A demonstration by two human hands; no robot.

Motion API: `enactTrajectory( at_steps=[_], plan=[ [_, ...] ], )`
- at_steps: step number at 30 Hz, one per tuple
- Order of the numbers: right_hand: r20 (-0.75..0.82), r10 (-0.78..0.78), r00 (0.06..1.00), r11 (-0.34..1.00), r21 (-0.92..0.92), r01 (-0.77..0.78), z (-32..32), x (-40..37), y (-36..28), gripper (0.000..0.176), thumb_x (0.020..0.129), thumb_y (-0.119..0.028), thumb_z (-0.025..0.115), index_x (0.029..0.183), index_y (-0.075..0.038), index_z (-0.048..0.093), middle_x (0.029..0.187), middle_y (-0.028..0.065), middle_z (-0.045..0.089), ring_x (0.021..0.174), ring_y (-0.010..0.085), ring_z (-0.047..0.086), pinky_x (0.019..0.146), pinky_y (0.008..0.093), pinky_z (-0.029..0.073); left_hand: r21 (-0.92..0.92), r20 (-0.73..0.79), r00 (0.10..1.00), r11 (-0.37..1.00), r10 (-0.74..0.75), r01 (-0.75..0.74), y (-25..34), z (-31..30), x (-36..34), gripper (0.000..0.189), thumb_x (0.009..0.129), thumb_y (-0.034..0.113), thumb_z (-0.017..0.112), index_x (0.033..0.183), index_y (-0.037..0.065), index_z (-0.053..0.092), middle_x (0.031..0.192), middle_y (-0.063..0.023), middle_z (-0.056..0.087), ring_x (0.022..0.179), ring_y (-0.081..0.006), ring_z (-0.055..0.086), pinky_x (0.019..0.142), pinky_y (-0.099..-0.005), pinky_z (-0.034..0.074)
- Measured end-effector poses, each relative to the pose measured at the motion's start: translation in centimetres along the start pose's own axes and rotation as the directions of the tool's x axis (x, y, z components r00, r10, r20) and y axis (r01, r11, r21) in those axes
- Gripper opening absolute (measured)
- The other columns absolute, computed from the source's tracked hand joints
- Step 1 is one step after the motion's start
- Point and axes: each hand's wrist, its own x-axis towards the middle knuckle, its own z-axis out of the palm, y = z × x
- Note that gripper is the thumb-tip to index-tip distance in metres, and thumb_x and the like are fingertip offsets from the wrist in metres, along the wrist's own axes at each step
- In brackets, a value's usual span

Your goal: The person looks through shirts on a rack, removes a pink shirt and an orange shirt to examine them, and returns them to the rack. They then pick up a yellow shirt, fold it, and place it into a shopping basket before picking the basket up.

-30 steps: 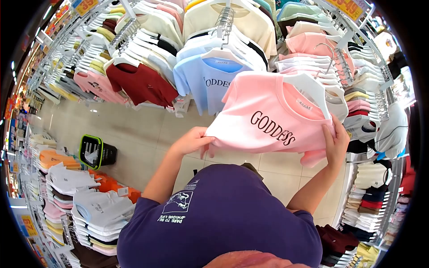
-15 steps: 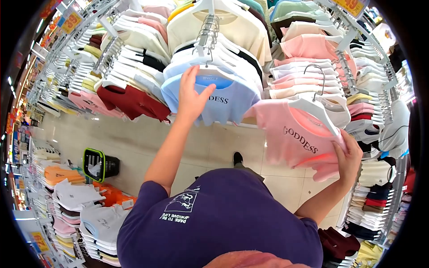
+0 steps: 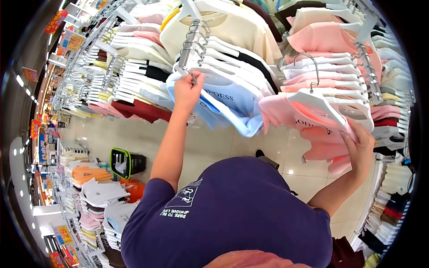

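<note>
My left hand (image 3: 187, 91) is closed at the hook of the front hanger on the middle rail (image 3: 190, 47). From that hanger hangs a light blue T-shirt (image 3: 243, 125), turned edge-on, with another blue "GODDESS" T-shirt (image 3: 232, 91) behind it. On the right, my right hand (image 3: 359, 145) grips the shoulder of a pink T-shirt (image 3: 286, 107) with black lettering. Inside the pink shirt is a white hanger (image 3: 319, 102), its metal hook (image 3: 316, 67) standing up off any rail. My fingertips on the left partly hide the hook they pinch.
Tightly hung shirts line both sides, among them pink ones (image 3: 319, 38), a cream one (image 3: 219, 27) and a dark red one (image 3: 138, 110). A black basket with a green rim (image 3: 119, 152) stands on the tiled floor (image 3: 214, 143). More racks stand behind me.
My left hand went from open over the blue shirt to closed at its hanger hook. The front blue shirt has swung edge-on. My right hand still holds the pink shirt, now more folded.
</note>
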Motion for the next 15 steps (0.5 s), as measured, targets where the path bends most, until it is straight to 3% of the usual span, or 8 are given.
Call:
enactTrajectory(
  at_steps=[4, 8, 11, 15],
  plan=[
    [0.160, -0.045, 0.986, 0.995, 0.094, 0.030, 1.6, 2.8, -0.1, 0.042, 0.075, 0.002, 0.078, 0.116, -0.001, 0.071, 0.094, 0.0157, 0.071, 0.080, 0.0284, 0.067, 0.074, 0.0337, 0.052, -0.045, 0.072, 0.994, 0.995, -0.082, 0.085, 1.2, -0.9, -0.4, 0.019, 0.096, 0.019, 0.069, 0.089, 0.001, 0.068, 0.062, -0.0002, 0.058, 0.058, -0.0076, 0.049, 0.054, -0.0280, 0.040],
    [0.223, -0.140, 0.965, 0.983, 0.152, 0.107, 4.8, 5.5, -0.7, 0.043, 0.072, 0.001, 0.078, 0.115, -0.001, 0.071, 0.095, 0.0174, 0.071, 0.083, 0.0334, 0.067, 0.077, 0.0376, 0.053, -0.037, 0.084, 0.987, 0.989, -0.139, 0.142, 2.6, -1.4, -0.9, 0.021, 0.096, 0.019, 0.069, 0.089, 0.000, 0.068, 0.062, 0.0002, 0.057, 0.058, -0.0076, 0.048, 0.055, -0.0274, 0.041],
    [0.203, -0.222, 0.954, 0.965, 0.184, 0.185, 8.4, 7.2, -2.2, 0.044, 0.073, 0.000, 0.078, 0.116, -0.002, 0.071, 0.098, 0.0183, 0.071, 0.087, 0.0358, 0.068, 0.080, 0.0393, 0.053, -0.011, 0.113, 0.975, 0.981, -0.192, 0.194, 3.2, -1.8, -1.3, 0.019, 0.098, 0.020, 0.068, 0.092, 0.002, 0.069, 0.069, 0.0010, 0.063, 0.065, -0.0059, 0.055, 0.060, -0.0247, 0.043],
    [0.134, -0.319, 0.938, 0.909, 0.324, 0.262, 13.4, 9.0, -4.5, 0.042, 0.075, -0.003, 0.078, 0.116, -0.002, 0.070, 0.103, 0.0192, 0.071, 0.092, 0.0384, 0.068, 0.081, 0.0413, 0.053, -0.001, 0.086, 0.984, 0.987, -0.158, 0.159, 2.9, -1.8, -1.7, 0.022, 0.098, 0.022, 0.067, 0.091, 0.002, 0.069, 0.069, 0.0007, 0.063, 0.064, -0.0071, 0.055, 0.059, -0.0265, 0.044]
  ],
)
